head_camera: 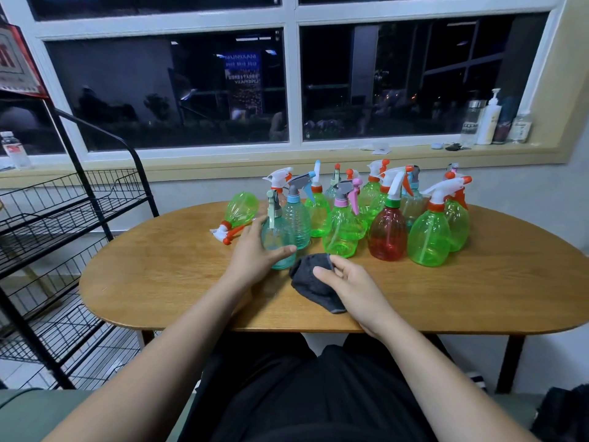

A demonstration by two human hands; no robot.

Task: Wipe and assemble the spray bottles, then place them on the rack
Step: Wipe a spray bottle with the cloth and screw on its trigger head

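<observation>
**A:** What takes up the most room?

**B:** An oval wooden table [446,298]. A black wire rack [63,218] stands at its nine o'clock, apart from it.

**A:** Where are the bottles?

**B:** A cluster of upright spray bottles [342,231] fills the tabletop from twelve to two o'clock. They are mostly green, with one red spray bottle [387,234] near the front. At the cluster's nine o'clock a green spray bottle [240,208] lies on its side, trigger head toward the person.

**A:** And the hands?

**B:** The left hand [255,253] wraps its thumb and fingers round a teal spray bottle [277,237], which is upright at the cluster's eight o'clock. The right hand [347,282] pinches a bunched dark grey cloth [310,282] between thumb and forefinger. The cloth sits at the teal bottle's four o'clock, just beside it.
</observation>
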